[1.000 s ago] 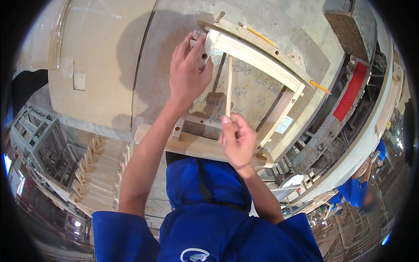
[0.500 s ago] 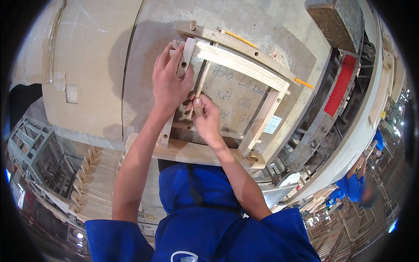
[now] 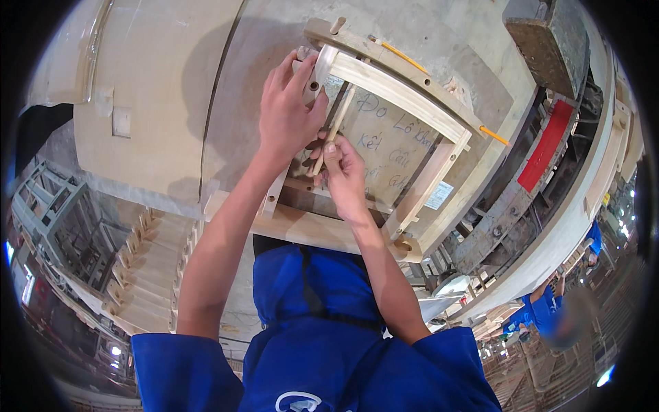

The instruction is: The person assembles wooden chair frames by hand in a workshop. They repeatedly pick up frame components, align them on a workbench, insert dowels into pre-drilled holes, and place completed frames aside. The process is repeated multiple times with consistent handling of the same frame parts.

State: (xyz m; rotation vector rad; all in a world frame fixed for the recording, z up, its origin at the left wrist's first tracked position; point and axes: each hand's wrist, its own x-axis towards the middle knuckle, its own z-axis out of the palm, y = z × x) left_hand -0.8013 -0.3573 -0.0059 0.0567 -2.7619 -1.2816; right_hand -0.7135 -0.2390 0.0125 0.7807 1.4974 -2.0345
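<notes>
A rectangular pale wooden frame [image 3: 391, 91] lies on a board with handwriting [image 3: 401, 127] inside its outline. My left hand [image 3: 292, 110] is closed around the frame's far left corner, close to a drilled hole. Between the thumb and fingers of my right hand [image 3: 345, 173] is a thin wooden stick [image 3: 341, 117], held at a slant over the frame's opening near its left side. The stick's far end points toward the frame's far rail. Part of its near end is hidden behind my fingers.
Along the frame's far side runs a wooden strip [image 3: 439, 91] with a peg [image 3: 337, 26] and two yellow pencil-like sticks [image 3: 405, 58]. A metal block [image 3: 549, 55] and a red bar [image 3: 547, 145] are on the right. Slatted wooden parts [image 3: 154, 257] lie lower left. Another person [image 3: 546, 309] is far right.
The whole view has shifted, so the bench and frame sit farther right and higher. Both hands keep their grips. The stick leans slightly more.
</notes>
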